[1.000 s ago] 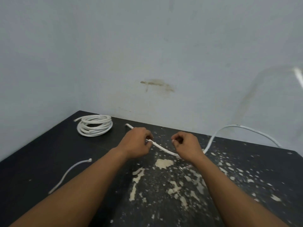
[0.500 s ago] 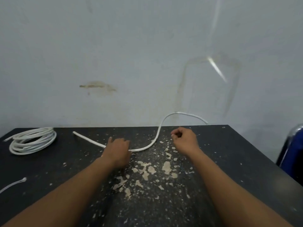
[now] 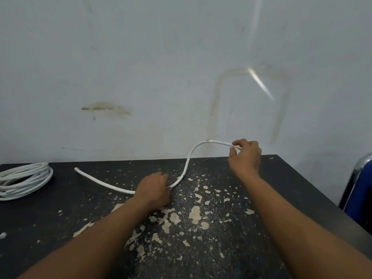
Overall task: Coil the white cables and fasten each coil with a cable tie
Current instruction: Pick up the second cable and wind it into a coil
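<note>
A loose white cable [image 3: 187,164] runs from its free end at the left of the black table, under my left hand [image 3: 154,188], then arches up to my right hand [image 3: 245,156]. My left hand grips the cable against the tabletop. Raised above the table's far edge, my right hand pinches the cable between thumb and fingers. Past that hand a blurred stretch of the cable [image 3: 260,83] shows against the wall. A finished white coil [image 3: 24,179] lies at the far left of the table.
The black table [image 3: 221,248] has chipped, flaking paint across its middle. A grey wall stands close behind it. A blue chair [image 3: 360,190] stands past the table's right edge.
My right hand rose off the table and moved right and back along the cable, now pinching it in the air. My left hand stayed on the cable. The view shifted a little to the left.
</note>
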Demonstrator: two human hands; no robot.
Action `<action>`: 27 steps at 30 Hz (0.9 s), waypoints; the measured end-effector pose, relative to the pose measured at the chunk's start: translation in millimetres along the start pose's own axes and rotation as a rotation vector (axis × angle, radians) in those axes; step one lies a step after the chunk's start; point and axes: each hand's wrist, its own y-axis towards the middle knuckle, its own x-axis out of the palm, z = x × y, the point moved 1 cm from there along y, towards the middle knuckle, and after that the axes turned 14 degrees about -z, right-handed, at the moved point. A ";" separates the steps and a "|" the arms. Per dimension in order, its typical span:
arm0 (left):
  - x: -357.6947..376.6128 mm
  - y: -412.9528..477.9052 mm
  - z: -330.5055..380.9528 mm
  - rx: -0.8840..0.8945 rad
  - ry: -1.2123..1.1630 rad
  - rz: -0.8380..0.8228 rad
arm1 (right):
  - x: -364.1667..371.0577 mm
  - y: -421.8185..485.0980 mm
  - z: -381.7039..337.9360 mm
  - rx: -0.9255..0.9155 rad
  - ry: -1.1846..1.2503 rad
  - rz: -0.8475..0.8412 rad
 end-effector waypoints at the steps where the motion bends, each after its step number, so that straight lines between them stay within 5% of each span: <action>1: -1.3 4.9 5.0 0.015 -0.048 0.010 | 0.3 5.3 -0.2 -0.029 -0.043 0.006; 8: -9.0 31.6 40.4 0.085 -0.149 0.043 | 10.1 22.0 4.3 -0.082 -0.368 -0.228; 22: -84.9 7.6 58.4 0.195 -0.382 0.325 | -81.1 -32.6 -73.9 -0.309 -0.108 -0.306; 27: -119.0 -13.7 42.1 0.180 -0.597 0.234 | -116.1 -58.3 -109.8 -0.413 -0.054 -0.199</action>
